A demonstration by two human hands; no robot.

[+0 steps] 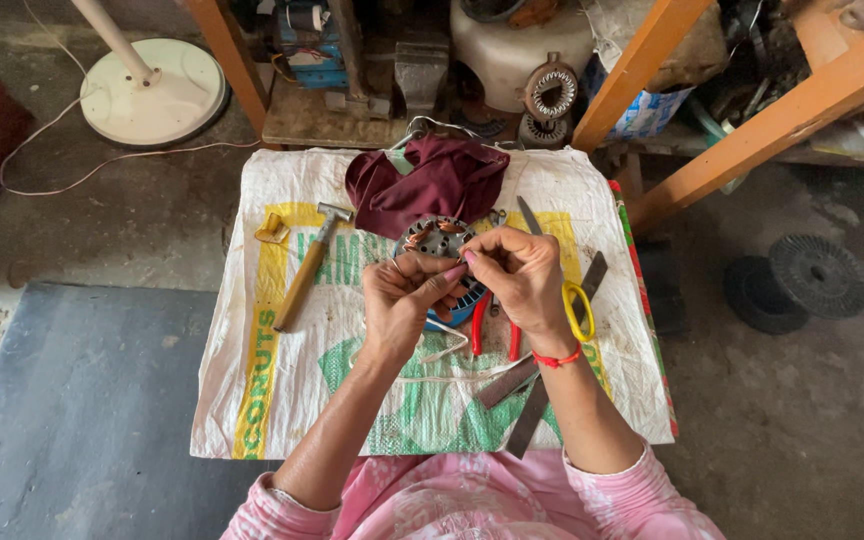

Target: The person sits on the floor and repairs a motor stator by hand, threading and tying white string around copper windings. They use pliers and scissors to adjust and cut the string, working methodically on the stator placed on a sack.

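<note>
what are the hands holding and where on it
Both the left hand and right hand pinch something small at their fingertips, above the motor stator; what it is cannot be told.

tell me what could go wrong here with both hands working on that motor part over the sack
Both hands, left hand and right hand, pinch at the motor part, so its thin copper windings might get bent or nicked. The scissors and red-handled pliers lie right under the wrists on the sack; a wrist could catch on them. The white cord trails loose beneath and could snag.
</note>
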